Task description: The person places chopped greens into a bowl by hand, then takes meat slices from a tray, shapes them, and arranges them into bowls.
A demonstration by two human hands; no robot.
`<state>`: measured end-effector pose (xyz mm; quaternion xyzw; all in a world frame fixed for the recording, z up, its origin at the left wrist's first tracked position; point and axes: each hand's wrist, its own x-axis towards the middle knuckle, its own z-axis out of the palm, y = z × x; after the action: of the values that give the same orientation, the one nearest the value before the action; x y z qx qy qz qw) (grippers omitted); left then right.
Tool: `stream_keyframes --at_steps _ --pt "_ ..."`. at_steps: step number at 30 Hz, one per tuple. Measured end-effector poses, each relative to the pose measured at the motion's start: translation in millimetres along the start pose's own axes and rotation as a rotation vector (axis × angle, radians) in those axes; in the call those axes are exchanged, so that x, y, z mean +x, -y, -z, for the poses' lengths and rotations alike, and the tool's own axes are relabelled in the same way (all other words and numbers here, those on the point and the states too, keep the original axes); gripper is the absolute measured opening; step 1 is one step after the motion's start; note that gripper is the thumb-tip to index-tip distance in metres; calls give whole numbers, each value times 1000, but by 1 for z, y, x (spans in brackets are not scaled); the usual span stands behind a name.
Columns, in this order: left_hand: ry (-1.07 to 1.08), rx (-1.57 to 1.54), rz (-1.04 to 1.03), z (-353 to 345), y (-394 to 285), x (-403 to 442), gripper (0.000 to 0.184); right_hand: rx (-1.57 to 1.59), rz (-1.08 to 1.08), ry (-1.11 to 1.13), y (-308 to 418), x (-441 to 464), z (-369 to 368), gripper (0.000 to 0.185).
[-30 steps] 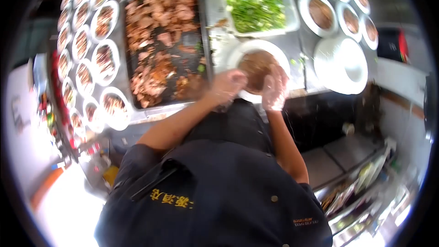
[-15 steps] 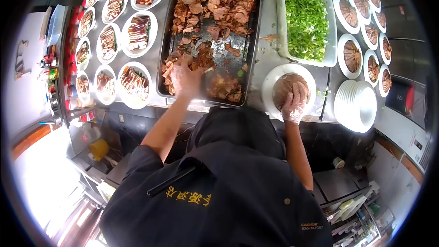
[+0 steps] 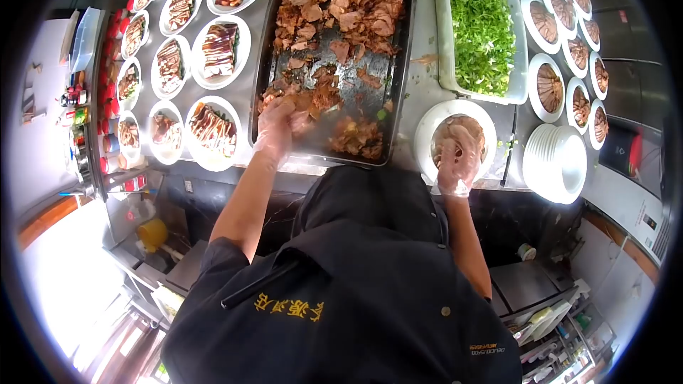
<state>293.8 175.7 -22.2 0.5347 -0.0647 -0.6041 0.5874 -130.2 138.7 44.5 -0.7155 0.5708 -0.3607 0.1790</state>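
My left hand (image 3: pixel 277 128), in a clear glove, is closed on sliced meat at the lower left of the black tray (image 3: pixel 403 78). The tray holds a large heap of meat (image 3: pixel 356 1) at its far end and smaller piles nearer me. To the right, my right hand (image 3: pixel 457 163), also gloved, rests on the meat (image 3: pixel 462 132) in a white bowl (image 3: pixel 425 144) at the counter's front edge. Its fingers are bent over the meat. Behind that bowl is a clear tub (image 3: pixel 521 64) of chopped greens (image 3: pixel 480 32).
Plates of sliced meat (image 3: pixel 213 135) stand in rows on the left. Bowls of meat (image 3: pixel 546 89) fill the back right. A stack of white bowls (image 3: pixel 555 163) stands near the front right edge. A shelf with jars (image 3: pixel 110 128) is at the far left.
My left hand has gone from the white bowl to the tray and closed on meat there. My right hand stays at the bowl's meat. The view has shifted.
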Motion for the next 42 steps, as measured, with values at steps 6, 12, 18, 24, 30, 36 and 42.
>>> stream_keyframes --at_steps 6,12,18,24,30,36,42 --pt "121 323 71 -25 -9 -10 15 57 115 179 8 4 -33 25" --pt "332 653 189 -82 16 -22 21 874 -554 480 37 7 -94 29" --pt "-34 948 37 -148 -22 14 35 956 -897 800 15 9 -141 31" --pt "85 1451 -740 -102 14 152 33 705 -813 969 17 2 -133 64" --pt "-29 1273 -361 -122 4 120 26 365 -392 692 28 11 -82 59" --pt "238 577 20 -156 -20 11 24 293 1 243 67 47 -59 32" --pt "465 493 -156 -152 -13 -30 19 456 197 34 80 74 -49 26"
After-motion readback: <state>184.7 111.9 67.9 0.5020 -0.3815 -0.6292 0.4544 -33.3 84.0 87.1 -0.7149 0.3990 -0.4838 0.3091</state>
